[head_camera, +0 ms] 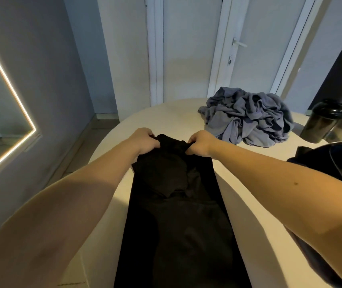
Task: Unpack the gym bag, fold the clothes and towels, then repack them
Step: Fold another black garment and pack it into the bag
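Note:
A long black garment [178,215] lies stretched along the white table [249,215], running from the near edge toward the middle. My left hand [144,141] grips its far left corner and my right hand [200,143] grips its far right corner, both with curled fingers. The far end of the cloth is bunched between the two hands. A crumpled grey-blue garment [249,119] sits in a heap at the far right of the table. The dark gym bag [332,163] shows at the right edge, partly cut off.
A dark shaker bottle [321,121] stands at the far right by the bag. Beyond the rounded far edge of the table are white doors [191,48] and a wall. A lit mirror [4,90] hangs on the left wall.

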